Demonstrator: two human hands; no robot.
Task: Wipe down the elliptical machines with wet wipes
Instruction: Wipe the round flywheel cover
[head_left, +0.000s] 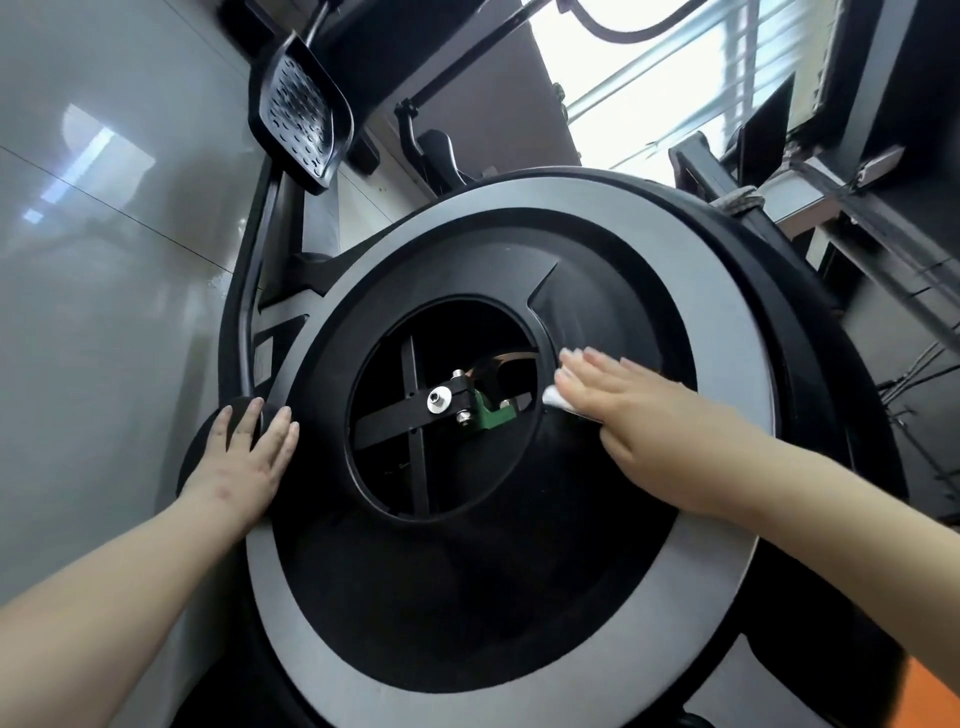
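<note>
The elliptical machine's round flywheel cover (467, 597) fills the view, black with a grey ring. A round opening in its middle shows a crank arm and a green part (493, 415). My right hand (623, 410) lies flat with straight fingers on the black cover just right of the opening, pressing a white wet wipe (557, 399) under its palm; only a small edge of the wipe shows. My left hand (244, 462) rests flat with fingers spread on the cover's left rim.
A black foot pedal (301, 114) stands up at the upper left on its arm. Grey tiled floor (104, 260) lies to the left. A bright window (649, 93) and dark metal frames (857, 208) are at the upper right.
</note>
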